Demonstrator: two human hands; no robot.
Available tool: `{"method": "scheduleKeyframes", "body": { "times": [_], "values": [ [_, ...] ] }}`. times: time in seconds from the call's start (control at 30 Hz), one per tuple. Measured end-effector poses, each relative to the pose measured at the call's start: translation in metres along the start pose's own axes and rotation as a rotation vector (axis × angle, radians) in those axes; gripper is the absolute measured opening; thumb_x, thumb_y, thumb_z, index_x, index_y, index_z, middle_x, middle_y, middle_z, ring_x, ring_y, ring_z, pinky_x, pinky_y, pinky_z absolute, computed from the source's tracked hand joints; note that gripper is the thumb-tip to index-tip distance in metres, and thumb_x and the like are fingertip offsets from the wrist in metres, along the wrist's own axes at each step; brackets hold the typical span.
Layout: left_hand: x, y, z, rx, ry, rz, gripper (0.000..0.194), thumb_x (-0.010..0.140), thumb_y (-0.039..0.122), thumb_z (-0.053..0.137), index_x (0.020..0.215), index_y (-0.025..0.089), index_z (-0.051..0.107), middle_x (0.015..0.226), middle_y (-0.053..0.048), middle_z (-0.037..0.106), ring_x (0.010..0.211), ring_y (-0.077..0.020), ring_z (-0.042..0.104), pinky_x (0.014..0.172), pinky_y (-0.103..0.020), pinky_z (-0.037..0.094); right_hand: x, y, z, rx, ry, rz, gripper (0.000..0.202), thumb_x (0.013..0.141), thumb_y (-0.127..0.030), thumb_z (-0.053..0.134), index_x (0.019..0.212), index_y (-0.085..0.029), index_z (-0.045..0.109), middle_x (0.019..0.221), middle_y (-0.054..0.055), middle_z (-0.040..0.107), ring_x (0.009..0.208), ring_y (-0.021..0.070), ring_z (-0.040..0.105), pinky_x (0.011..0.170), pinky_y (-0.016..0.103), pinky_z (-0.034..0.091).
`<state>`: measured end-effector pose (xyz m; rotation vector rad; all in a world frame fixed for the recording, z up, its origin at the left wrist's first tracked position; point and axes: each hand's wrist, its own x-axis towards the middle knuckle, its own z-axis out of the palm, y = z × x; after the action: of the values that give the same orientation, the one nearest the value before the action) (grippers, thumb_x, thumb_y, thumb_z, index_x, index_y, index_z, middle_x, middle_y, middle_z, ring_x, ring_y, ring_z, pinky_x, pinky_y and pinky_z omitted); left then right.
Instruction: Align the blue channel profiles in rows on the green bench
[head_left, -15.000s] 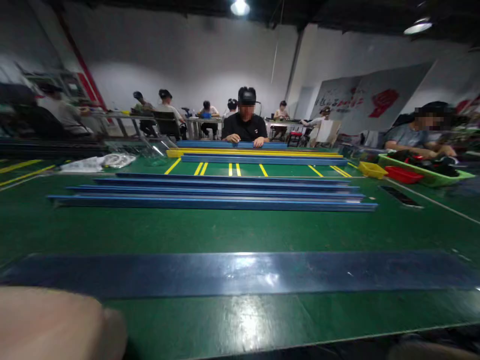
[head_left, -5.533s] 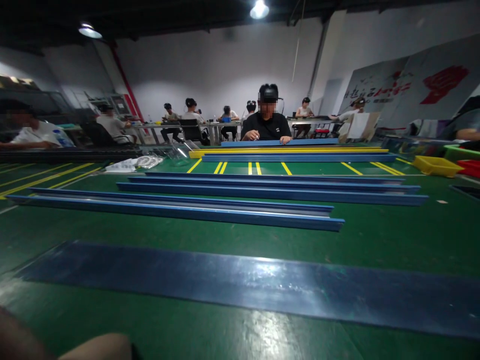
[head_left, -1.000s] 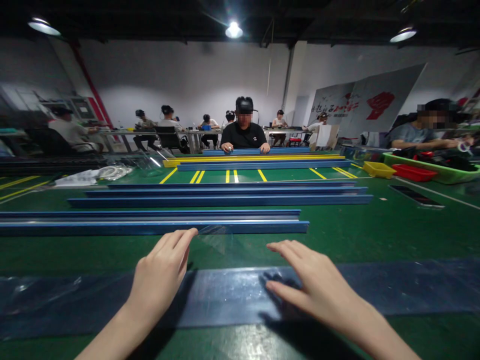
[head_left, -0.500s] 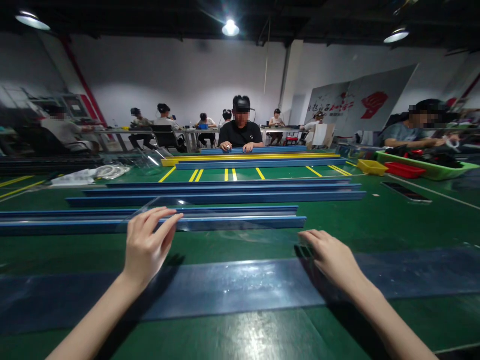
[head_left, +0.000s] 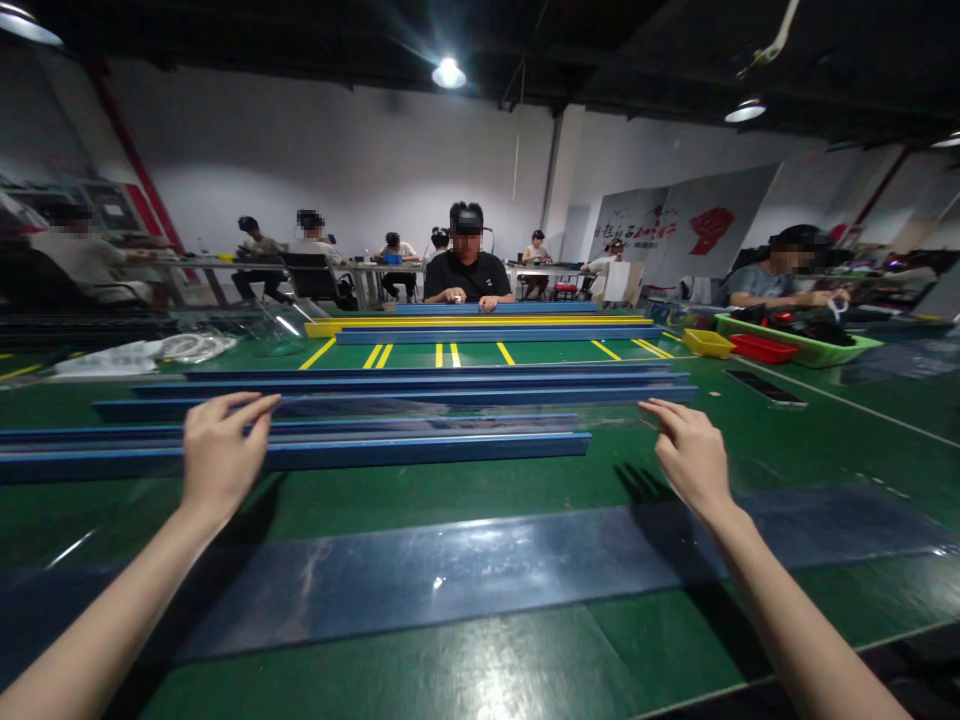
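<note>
Blue strip (head_left: 525, 560): landmark. Passage: afforded by green tabletop (head_left: 420, 672) along the strip's near side. Obstructions: beyond the strip, the way is crossed by clear film (head_left: 360, 405), held between left hand (head_left: 226, 450) and right hand (head_left: 691, 450), and blocked by blue channels (head_left: 427, 452); beyond its right part, by a phone (head_left: 765, 388).

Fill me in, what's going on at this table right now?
The person's left hand and right hand are raised over the green table, fingertips pinched, with a thin clear film spanning the gap between them. A flat bluish strip lies on the table beneath the forearms, and blue rails lie lengthwise beyond it. Across the table, a co-worker has both hands at another blue rail, beyond a yellow rail.
</note>
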<state>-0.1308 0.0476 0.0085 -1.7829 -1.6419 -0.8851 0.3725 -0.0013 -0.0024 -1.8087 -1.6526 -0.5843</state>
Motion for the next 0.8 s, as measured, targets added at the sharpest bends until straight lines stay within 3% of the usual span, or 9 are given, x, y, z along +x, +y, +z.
{"method": "scheduleKeyframes", "body": {
  "times": [0.1,0.23,0.33,0.47,0.57,0.6,0.67,0.73,0.8],
  "values": [
    [0.024,-0.006,-0.010,0.018,0.278,-0.061,0.030,0.086,0.033,0.040,0.102,0.014,0.059,0.109,-0.006,0.054,0.106,-0.0227,0.047,0.093,-0.044,0.035,0.007,-0.013,0.009,0.007,0.084,0.015,0.048,0.071,-0.009,0.035,0.112,-0.022,0.056,0.116,0.005,0.056,0.105,0.0233,0.046,0.083,0.040,0.039],
    [0.035,-0.020,-0.008,-0.059,0.428,-0.057,0.035,0.084,0.031,0.045,0.116,0.019,0.050,0.134,-0.005,0.034,0.123,-0.0276,0.029,0.100,-0.048,0.024,0.013,-0.027,0.027,0.036,0.093,-0.009,0.055,0.071,-0.006,0.034,0.122,-0.021,0.048,0.124,0.006,0.050,0.112,0.0223,0.041,0.089,0.040,0.035],
    [0.024,-0.035,0.005,-0.080,0.173,-0.028,0.034,0.085,0.035,0.039,0.112,0.021,0.054,0.138,-0.003,0.031,0.126,-0.0309,0.025,0.099,-0.050,0.024,0.012,-0.031,0.045,0.045,-0.061,-0.116,0.058,0.070,-0.004,0.033,0.124,-0.019,0.046,0.128,0.007,0.046,0.118,0.0209,0.037,0.093,0.039,0.033],
    [0.002,-0.064,0.028,0.040,-0.265,-0.066,0.033,0.083,0.028,0.035,0.099,0.020,0.062,0.117,-0.008,0.055,0.118,-0.0305,0.039,0.091,-0.049,0.034,0.006,-0.033,0.067,0.083,-0.325,-0.276,0.052,0.074,-0.006,0.032,0.124,-0.017,0.046,0.130,0.008,0.044,0.122,0.0195,0.033,0.096,0.038,0.032],
    [-0.008,-0.080,0.041,0.109,-0.517,-0.121,0.032,0.078,0.023,0.039,0.100,0.020,0.062,0.107,-0.011,0.061,0.106,-0.0314,0.050,0.081,-0.051,0.040,0.001,-0.037,0.077,0.106,-0.425,-0.340,0.043,0.085,-0.018,0.029,0.125,-0.016,0.045,0.131,0.009,0.044,0.123,0.0193,0.033,0.097,0.038,0.031],
    [-0.009,-0.082,0.044,0.135,-0.523,-0.130,0.032,0.078,0.023,0.039,0.100,0.021,0.061,0.108,-0.010,0.061,0.106,-0.0320,0.050,0.081,-0.054,0.039,0.001,-0.038,0.079,0.103,-0.438,-0.340,0.042,0.088,-0.024,0.028,0.125,-0.016,0.044,0.131,0.010,0.043,0.123,0.0199,0.033,0.098,0.039,0.031],
    [-0.008,-0.075,0.045,0.183,-0.374,-0.091,0.035,0.081,0.022,0.032,0.104,0.023,0.058,0.117,-0.007,0.056,0.114,-0.0310,0.043,0.086,-0.058,0.032,0.000,-0.043,0.080,0.087,-0.454,-0.335,0.044,0.089,-0.034,0.027,0.126,-0.016,0.043,0.132,0.010,0.042,0.124,0.0213,0.033,0.098,0.040,0.030],
    [-0.002,-0.057,0.042,0.186,-0.289,-0.047,0.037,0.082,0.023,0.031,0.106,0.018,0.058,0.120,-0.011,0.053,0.117,-0.0331,0.040,0.089,-0.061,0.026,0.001,-0.050,0.080,0.064,-0.469,-0.343,0.048,0.089,-0.038,0.028,0.128,-0.015,0.041,0.133,0.011,0.040,0.124,0.0228,0.032,0.099,0.041,0.029],
    [0.005,-0.030,0.039,0.085,-0.318,0.058,0.038,0.080,0.021,0.032,0.109,0.014,0.057,0.123,-0.015,0.050,0.118,-0.0352,0.037,0.089,-0.062,0.025,0.001,-0.057,0.080,0.044,-0.480,-0.361,0.051,0.088,-0.042,0.030,0.129,-0.014,0.039,0.135,0.012,0.037,0.125,0.0247,0.030,0.099,0.042,0.029]
  ]
}}
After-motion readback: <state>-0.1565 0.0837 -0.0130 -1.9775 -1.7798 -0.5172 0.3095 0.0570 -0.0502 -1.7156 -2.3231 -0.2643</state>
